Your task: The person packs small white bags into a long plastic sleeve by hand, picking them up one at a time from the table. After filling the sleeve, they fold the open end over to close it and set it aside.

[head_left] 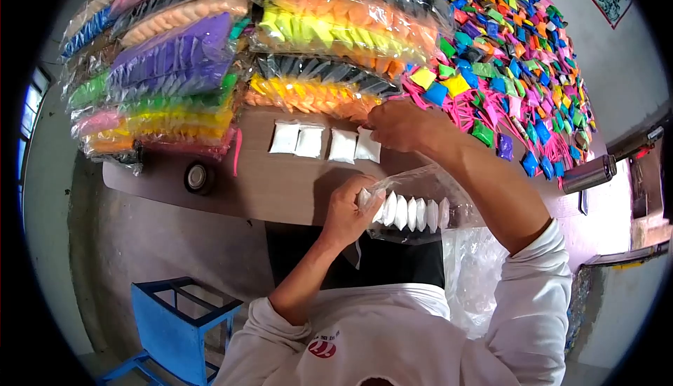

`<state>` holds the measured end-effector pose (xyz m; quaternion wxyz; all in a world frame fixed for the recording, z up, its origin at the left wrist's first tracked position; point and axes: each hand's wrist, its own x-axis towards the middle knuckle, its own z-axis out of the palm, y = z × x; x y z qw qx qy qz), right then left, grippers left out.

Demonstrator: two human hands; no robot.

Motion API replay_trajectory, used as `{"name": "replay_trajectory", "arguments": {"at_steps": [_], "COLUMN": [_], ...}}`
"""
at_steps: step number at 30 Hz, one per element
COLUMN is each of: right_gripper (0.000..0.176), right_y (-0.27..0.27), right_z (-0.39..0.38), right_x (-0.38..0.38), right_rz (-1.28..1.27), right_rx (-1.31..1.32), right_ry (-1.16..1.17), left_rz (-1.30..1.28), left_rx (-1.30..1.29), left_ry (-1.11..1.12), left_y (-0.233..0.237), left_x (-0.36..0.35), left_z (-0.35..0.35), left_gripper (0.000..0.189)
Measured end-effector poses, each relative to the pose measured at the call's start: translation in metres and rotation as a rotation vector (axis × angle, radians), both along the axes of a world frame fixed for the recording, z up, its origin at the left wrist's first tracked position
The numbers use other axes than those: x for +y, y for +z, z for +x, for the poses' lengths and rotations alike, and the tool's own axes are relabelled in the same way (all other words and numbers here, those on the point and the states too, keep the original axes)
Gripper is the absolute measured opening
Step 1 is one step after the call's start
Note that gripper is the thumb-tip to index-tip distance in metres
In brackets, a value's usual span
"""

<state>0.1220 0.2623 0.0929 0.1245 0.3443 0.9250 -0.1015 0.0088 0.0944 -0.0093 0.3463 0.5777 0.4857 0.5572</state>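
Note:
My left hand is closed at the mouth of a clear plastic bag, with a white packet right at its fingers. Inside the bag, a row of several small white packets stands on edge. Farther up the table, the fingers of my right hand are bent together at the top of a white packet; their tips are partly hidden. Left of it lie three more flat white packets, one of them close by and two side by side.
Stacked clear bags of coloured packets line the table's back. A large heap of small colourful packets spreads at right, beside a metal flask. A round dark object and pink strip lie left. A blue stool stands below.

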Motion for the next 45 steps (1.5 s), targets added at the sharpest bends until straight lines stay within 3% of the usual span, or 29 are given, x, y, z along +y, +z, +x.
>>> {"name": "replay_trajectory", "arguments": {"at_steps": [4, 6, 9, 13, 15, 16, 18, 24, 31, 37, 45], "right_gripper": [0.037, 0.050, 0.056, 0.055, 0.053, 0.053, 0.053, 0.049, 0.074, 0.081, 0.094], "right_y": [-0.020, -0.024, -0.023, -0.017, -0.017, -0.006, 0.015, 0.001, 0.020, 0.010, -0.009], "right_z": [-0.010, -0.013, 0.002, 0.017, 0.027, 0.021, 0.008, -0.022, -0.032, -0.046, -0.048], "right_x": [0.002, 0.001, -0.002, 0.013, 0.018, 0.018, 0.018, 0.011, -0.002, 0.000, 0.002], "right_rz": [0.032, -0.001, -0.024, -0.032, -0.124, -0.125, -0.450, -0.360, -0.348, -0.315, -0.330], "right_rx": [-0.087, -0.197, 0.022, -0.088, 0.130, 0.131, 0.016, 0.055, 0.024, -0.083, 0.000], "right_ry": [0.029, -0.004, -0.005, 0.104, 0.048, 0.049, -0.005, -0.058, -0.059, -0.055, -0.097], "left_rz": [0.014, -0.034, -0.033, -0.009, 0.029, 0.028, 0.065, -0.063, -0.024, -0.041, -0.011], "left_rx": [0.032, -0.009, 0.004, 0.030, 0.018, 0.019, 0.040, -0.010, -0.010, 0.015, -0.015], "left_ry": [0.006, -0.034, -0.041, -0.032, -0.023, -0.023, -0.033, -0.050, -0.041, -0.058, -0.033], "left_y": [-0.002, 0.000, 0.000, -0.002, -0.003, -0.004, -0.006, 0.003, 0.003, -0.001, -0.001], "left_x": [-0.001, 0.000, 0.000, 0.000, 0.001, 0.001, 0.003, -0.001, 0.000, 0.000, 0.001], "left_z": [-0.001, -0.002, -0.003, -0.003, -0.003, -0.003, -0.002, -0.003, -0.002, -0.004, -0.001], "left_gripper": [0.021, 0.023, 0.022, 0.021, 0.021, 0.021, 0.021, 0.019, 0.018, 0.023, 0.022]}}
